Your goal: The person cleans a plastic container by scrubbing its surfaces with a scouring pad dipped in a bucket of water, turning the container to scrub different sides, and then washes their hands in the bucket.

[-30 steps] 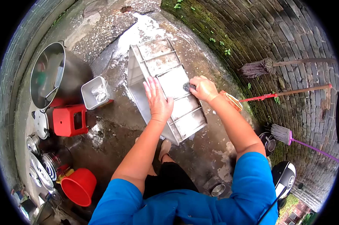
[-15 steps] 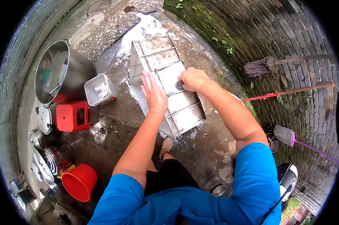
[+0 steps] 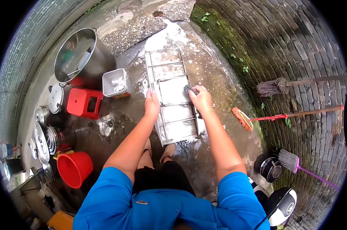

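Note:
A metal rack-like piece [image 3: 177, 90] with raised crossbars stands on the wet floor in front of me. My left hand [image 3: 152, 104] lies against its left edge, fingers pointing away from me and gripping that edge. On the right edge, my right hand [image 3: 201, 98] is closed around a dark scouring pad [image 3: 187, 89], which touches the panel beside the middle section. White suds [image 3: 169, 35] spread over the ground beyond the piece.
At left are a large steel pot [image 3: 85, 57], a white bucket [image 3: 116, 82], a red stool [image 3: 84, 102], metal lids [image 3: 41, 138] and a red bucket [image 3: 74, 168]. Mops and brushes [image 3: 242, 118] lean along the brick wall [image 3: 281, 42] at right.
The metal piece has turned more upright in view, and its left side face shows less. My left hand has moved from its top face to its left edge. The view has shifted.

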`<state>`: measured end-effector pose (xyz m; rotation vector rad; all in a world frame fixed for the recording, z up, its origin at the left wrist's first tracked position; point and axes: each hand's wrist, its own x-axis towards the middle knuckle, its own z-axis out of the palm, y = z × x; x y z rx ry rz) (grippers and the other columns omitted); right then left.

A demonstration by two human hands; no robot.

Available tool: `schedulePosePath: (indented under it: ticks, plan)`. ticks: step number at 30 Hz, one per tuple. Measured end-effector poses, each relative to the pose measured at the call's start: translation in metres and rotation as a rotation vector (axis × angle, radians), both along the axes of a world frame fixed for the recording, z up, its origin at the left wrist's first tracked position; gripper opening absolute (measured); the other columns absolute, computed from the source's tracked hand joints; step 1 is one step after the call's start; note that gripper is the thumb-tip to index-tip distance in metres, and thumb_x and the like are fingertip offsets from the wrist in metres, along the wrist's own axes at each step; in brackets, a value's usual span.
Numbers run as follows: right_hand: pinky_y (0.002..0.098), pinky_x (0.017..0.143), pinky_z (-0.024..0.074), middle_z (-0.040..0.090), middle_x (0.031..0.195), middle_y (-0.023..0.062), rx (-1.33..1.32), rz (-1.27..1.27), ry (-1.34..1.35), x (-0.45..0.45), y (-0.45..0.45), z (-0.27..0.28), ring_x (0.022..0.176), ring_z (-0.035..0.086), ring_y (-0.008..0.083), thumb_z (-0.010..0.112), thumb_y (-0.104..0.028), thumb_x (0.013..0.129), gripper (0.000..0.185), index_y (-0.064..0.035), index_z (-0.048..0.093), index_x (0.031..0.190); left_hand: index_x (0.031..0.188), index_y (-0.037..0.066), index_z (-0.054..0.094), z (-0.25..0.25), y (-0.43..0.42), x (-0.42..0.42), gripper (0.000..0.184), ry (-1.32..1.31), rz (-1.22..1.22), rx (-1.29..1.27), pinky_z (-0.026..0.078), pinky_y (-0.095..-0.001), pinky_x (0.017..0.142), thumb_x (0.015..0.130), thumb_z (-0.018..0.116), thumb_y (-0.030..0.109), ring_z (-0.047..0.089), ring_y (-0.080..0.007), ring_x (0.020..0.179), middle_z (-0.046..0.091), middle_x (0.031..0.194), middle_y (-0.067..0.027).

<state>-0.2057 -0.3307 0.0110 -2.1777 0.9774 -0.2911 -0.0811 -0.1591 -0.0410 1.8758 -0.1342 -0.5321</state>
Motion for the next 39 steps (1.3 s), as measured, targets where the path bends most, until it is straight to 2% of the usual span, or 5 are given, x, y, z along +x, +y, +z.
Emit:
schedulePosePath:
  ticks: [13, 15, 19, 23, 39]
  plan:
    - [0.0406, 0.084, 0.0489, 0.063, 0.105, 0.0062, -0.313, 0.296, 0.353, 0.060, 0.057, 0.027, 0.098, 0.056, 0.0315, 0.067, -0.028, 0.078, 0.020, -0.0144, 0.068, 0.093, 0.141, 0.002, 0.028, 0.046, 0.037, -0.090, 0.066, -0.097, 0.008, 0.052, 0.034, -0.0443, 0.104, 0.091, 0.055, 0.036, 0.044, -0.0394, 0.123, 0.048, 0.126, -0.0191]
    - [0.0408, 0.084, 0.0491, 0.063, 0.105, 0.0065, -0.292, 0.323, 0.379, 0.060, 0.062, 0.027, 0.098, 0.056, 0.0317, 0.067, -0.029, 0.078, 0.020, -0.0147, 0.068, 0.093, 0.131, 0.001, 0.043, 0.071, 0.041, -0.053, 0.071, -0.896, -0.386, 0.247, 0.031, -0.0491, 0.105, 0.076, 0.072, 0.035, 0.044, -0.0400, 0.121, 0.048, 0.125, -0.0163]
    - [0.0420, 0.085, 0.0491, 0.063, 0.104, 0.0071, -0.223, 0.311, 0.376, 0.068, 0.064, 0.025, 0.098, 0.057, 0.0314, 0.069, -0.030, 0.077, 0.023, -0.0162, 0.068, 0.095, 0.098, 0.005, 0.060, 0.038, 0.057, -0.024, 0.064, -1.106, -1.089, -0.092, 0.032, -0.0474, 0.104, 0.066, 0.069, 0.060, 0.050, -0.0333, 0.104, 0.054, 0.107, -0.0119]
    - [0.0433, 0.085, 0.0486, 0.064, 0.102, 0.0079, -0.210, 0.282, 0.400, 0.070, 0.069, 0.025, 0.096, 0.058, 0.0314, 0.069, -0.031, 0.076, 0.025, -0.0146, 0.068, 0.094, 0.108, 0.003, 0.059, 0.042, 0.059, 0.003, 0.083, -1.036, -1.478, -0.146, 0.031, -0.0460, 0.105, 0.061, 0.063, 0.072, 0.049, -0.0321, 0.110, 0.056, 0.111, -0.0118]
    - [0.0387, 0.081, 0.0515, 0.063, 0.098, 0.0068, -0.409, 0.358, 0.440, 0.083, 0.106, 0.036, 0.095, 0.058, 0.0289, 0.071, -0.027, 0.073, 0.022, -0.0133, 0.066, 0.089, 0.114, 0.000, 0.059, 0.033, 0.054, -0.023, 0.095, -0.972, -1.337, -0.159, 0.025, -0.0450, 0.107, 0.054, 0.065, 0.074, 0.042, -0.0286, 0.117, 0.053, 0.117, -0.0127]
